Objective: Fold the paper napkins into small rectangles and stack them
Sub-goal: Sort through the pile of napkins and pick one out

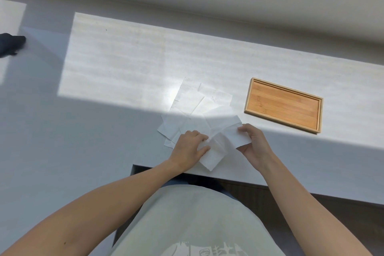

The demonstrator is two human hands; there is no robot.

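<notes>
First napkin in hand, the stack not yet begun.

Head view: your left hand (190, 145) pinches one end of a white paper napkin (218, 147) at the bench (124, 58) near edge, and your right hand (252, 143) grips the other end, lifting it over mid-fold. Loose unfolded napkins (197, 108) lie fanned just behind your hands. The bamboo tray (283, 104) to the right holds nothing, so I judge nearly everything remains to fold and stack.
</notes>
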